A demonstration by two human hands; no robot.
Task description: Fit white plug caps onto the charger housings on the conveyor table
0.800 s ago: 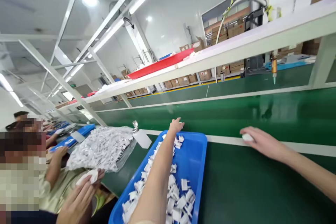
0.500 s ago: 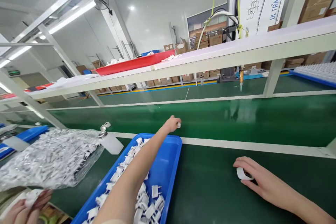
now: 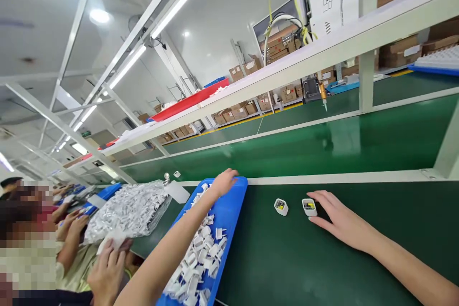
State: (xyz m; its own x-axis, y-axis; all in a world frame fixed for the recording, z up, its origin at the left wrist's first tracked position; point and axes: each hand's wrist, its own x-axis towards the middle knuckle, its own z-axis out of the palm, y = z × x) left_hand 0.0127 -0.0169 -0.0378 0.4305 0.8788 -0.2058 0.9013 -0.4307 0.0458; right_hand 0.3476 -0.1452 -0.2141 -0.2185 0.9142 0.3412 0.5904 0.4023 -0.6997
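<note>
My left hand (image 3: 225, 182) is over the far end of a blue tray (image 3: 234, 201), fingers stretched out, with nothing visible in them. White two-pin plug housings (image 3: 201, 248) lie in a heap in that tray. On the green work surface to its right, my right hand (image 3: 332, 213) has thumb and forefinger at opposite sides of a white charger housing (image 3: 309, 207). Its mouth faces up, and yellow and dark parts show inside. A second white charger housing (image 3: 281, 207) of the same kind stands just left of it, untouched.
A clear bag of white parts (image 3: 127, 210) and a white bottle (image 3: 178, 192) lie left of the tray. A co-worker's hands (image 3: 107, 267) hold a white piece nearby. Behind a pale rail runs a green belt (image 3: 272, 153), with a small white piece (image 3: 177, 174) on it.
My left hand has drawn back from the belt to over the tray, and the white piece it held no longer shows. Two charger housings now show by my right hand. The view has tilted.
</note>
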